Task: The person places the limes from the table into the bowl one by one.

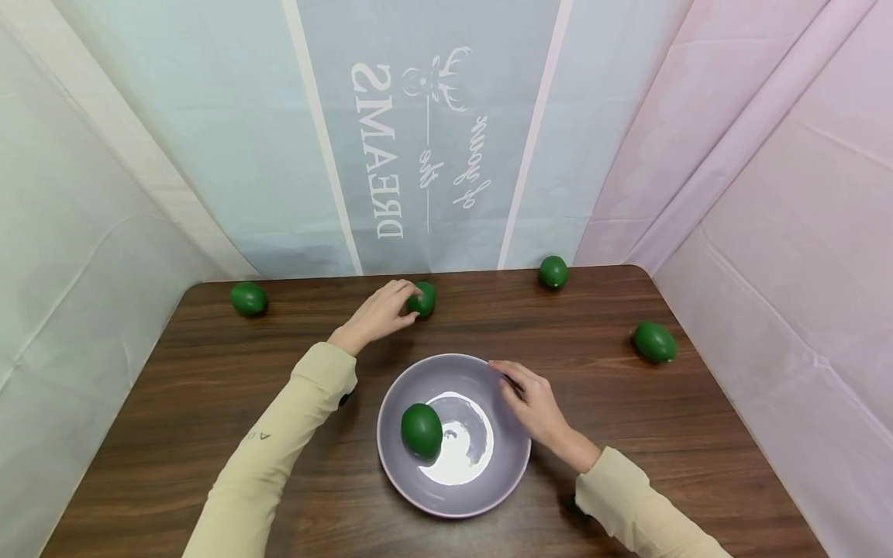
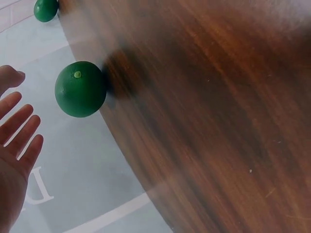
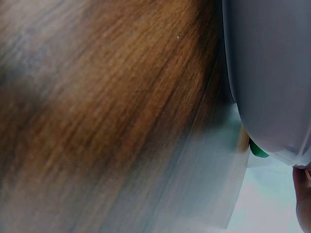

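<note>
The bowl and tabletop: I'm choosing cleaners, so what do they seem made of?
Bowl: probably glazed ceramic, glossy, given the bright reflection inside; plastic is possible. Tabletop: wood or wood-look laminate, slight sheen, judging by streaked brown grain.

The bowl (image 1: 449, 378) sits on the near middle of the worktop (image 1: 174, 434), with an inner fruit (image 1: 422, 430) left of its centre. Beyond the bowl, near the far edge, lies the middle fruit (image 1: 426, 299), with the left hand (image 1: 377, 316) just beside it on its left. The right hand (image 1: 537, 404) is at the bowl's right rim. The far-left fruit (image 1: 248, 298) and back-right fruit (image 1: 553, 272) lie along the far edge; the rightmost fruit (image 1: 654, 342) (fifth counted) lies before the latter, near the right edge. A backdrop cloth (image 1: 446, 209) hangs behind.
</note>
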Demonstrator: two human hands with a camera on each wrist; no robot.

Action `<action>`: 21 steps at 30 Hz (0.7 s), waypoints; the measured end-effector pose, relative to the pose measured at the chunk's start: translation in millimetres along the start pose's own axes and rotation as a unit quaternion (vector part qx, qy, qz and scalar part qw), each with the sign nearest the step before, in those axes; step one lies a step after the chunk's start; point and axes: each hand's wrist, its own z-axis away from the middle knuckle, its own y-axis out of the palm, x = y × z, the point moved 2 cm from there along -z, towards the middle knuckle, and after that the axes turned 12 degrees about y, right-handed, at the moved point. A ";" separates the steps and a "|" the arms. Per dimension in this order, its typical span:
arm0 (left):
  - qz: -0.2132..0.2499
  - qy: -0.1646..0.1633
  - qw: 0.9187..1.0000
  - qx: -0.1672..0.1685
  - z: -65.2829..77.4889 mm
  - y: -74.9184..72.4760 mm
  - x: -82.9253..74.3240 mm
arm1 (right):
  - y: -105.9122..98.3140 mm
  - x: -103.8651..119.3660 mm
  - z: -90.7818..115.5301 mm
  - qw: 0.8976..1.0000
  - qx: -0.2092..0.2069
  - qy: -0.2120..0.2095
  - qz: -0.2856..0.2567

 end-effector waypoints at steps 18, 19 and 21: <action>0.014 -0.031 0.998 0.057 -12.6 7.2 8.2 | -0.6 0.3 -0.2 1.000 -0.003 0.006 -0.001; 0.013 -0.033 0.997 0.062 -12.9 7.6 8.8 | -0.5 0.4 -0.3 1.000 -0.003 0.006 -0.001; 0.012 -0.037 0.997 0.071 -13.5 8.9 10.2 | -0.1 0.4 -0.3 1.000 -0.003 0.004 -0.002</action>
